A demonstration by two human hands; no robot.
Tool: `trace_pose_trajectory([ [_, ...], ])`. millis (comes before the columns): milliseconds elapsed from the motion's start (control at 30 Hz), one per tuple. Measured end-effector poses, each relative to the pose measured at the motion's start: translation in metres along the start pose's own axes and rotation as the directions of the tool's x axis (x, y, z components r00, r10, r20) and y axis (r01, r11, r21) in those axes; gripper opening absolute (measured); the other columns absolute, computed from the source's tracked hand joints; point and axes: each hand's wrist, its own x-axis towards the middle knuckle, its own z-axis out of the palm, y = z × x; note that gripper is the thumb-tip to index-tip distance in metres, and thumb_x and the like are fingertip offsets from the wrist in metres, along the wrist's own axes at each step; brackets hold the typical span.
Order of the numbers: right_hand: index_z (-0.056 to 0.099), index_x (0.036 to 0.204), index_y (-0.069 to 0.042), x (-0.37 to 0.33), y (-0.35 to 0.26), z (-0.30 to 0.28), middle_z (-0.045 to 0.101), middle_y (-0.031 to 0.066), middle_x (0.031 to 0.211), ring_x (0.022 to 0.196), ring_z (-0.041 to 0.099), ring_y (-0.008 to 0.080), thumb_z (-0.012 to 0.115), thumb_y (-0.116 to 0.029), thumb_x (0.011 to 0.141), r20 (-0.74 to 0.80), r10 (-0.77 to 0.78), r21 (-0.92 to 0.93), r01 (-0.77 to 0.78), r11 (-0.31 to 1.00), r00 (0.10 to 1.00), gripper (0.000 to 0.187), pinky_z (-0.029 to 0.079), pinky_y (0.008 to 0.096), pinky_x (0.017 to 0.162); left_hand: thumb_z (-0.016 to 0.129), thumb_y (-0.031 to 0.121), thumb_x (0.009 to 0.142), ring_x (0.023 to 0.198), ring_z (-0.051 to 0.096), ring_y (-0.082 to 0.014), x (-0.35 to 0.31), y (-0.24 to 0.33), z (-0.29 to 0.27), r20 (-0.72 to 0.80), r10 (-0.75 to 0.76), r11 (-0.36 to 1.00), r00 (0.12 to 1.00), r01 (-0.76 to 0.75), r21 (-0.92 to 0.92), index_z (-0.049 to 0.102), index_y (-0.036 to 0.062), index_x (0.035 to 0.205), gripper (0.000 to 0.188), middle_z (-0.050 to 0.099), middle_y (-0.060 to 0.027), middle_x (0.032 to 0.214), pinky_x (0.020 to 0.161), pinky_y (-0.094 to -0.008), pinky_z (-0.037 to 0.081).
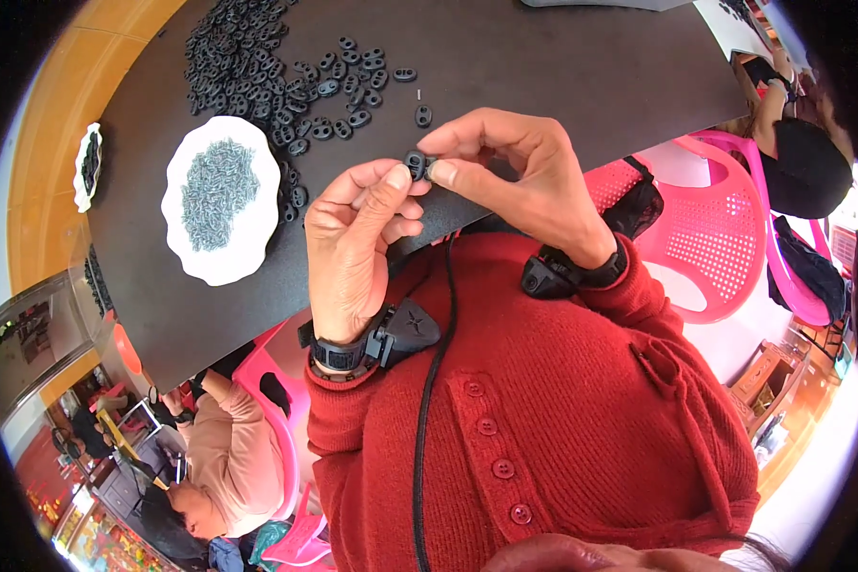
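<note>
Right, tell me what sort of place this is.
Likely an informal indoor workspace, perhaps in a home: black two-holed pieces heaped on a dark table beside a white plate of small metallic parts, with pink chairs nearby.

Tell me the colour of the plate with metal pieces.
The plate is white, best seen in the head view.

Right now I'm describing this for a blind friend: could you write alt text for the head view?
A person's left hand pinches a small black piece, the right hand up against it, near the edge of a dark table. To the left, a white plate holds silvery bits; beyond lies a heap of black pieces.
</note>
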Motion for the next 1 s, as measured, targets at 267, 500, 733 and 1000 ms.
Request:
trace_pose_trajectory([
  [267, 0.078, 0.142, -0.003, -0.002, -0.001, -0.005, 0.074, 0.0012, 0.1, 0.093, 0.066, 0.008, 0.081, -0.005, 0.104, 0.076, -0.148, -0.065, 0.153, 0.986, 0.986, 0.039, 0.054, 0.0269, 0.09, 0.08, 0.01, 0.107, 0.083, 0.077, -0.0121, -0.007, 0.002, 0.005, 0.003, 0.011, 1.0, 1.0, -0.011, 0.015, 0.079, -0.0028, 0.128, 0.025, 0.084, -0.0133, 0.103, 0.073, -0.025, 0.064],
  [500, 0.08, 0.137, -0.001, -0.009, 0.001, 0.0, 0.072, 0.0017, 0.099, 0.092, 0.064, 0.0086, 0.084, -0.007, 0.101, 0.056, -0.166, 0.036, 0.164, 0.986, 0.985, 0.036, 0.053, 0.027, 0.088, 0.081, 0.013, 0.107, 0.083, 0.077, -0.0126, -0.012, 0.005, 0.006, 0.034, 0.015, 1.0, 0.999, -0.016, 0.022, 0.08, -0.0026, 0.128, 0.026, 0.084, -0.013, 0.102, 0.075, -0.0262, 0.065],
  [733, 0.08, 0.135, -0.001, -0.011, 0.004, 0.001, 0.071, 0.0012, 0.096, 0.087, 0.062, 0.0094, 0.087, -0.009, 0.099, 0.074, -0.205, 0.05, 0.202, 0.978, 0.976, 0.038, 0.051, 0.0278, 0.085, 0.083, 0.015, 0.106, 0.081, 0.077, -0.0126, -0.014, 0.004, 0.001, 0.037, 0.004, 0.999, 0.999, -0.006, 0.042, 0.081, -0.0024, 0.123, 0.024, 0.084, -0.0118, 0.1, 0.074, -0.0261, 0.065],
  [1000, 0.08, 0.137, -0.001, -0.007, 0.007, 0.001, 0.069, 0.0004, 0.093, 0.087, 0.06, 0.0101, 0.094, -0.015, 0.091, 0.128, -0.15, 0.092, 0.139, 0.986, 0.98, 0.05, 0.05, 0.0291, 0.084, 0.085, 0.019, 0.104, 0.08, 0.077, -0.0132, -0.018, 0.003, -0.005, 0.042, 0.043, 0.993, 0.998, -0.048, 0.106, 0.083, -0.0023, 0.117, 0.025, 0.084, -0.0115, 0.097, 0.072, -0.0266, 0.064],
])
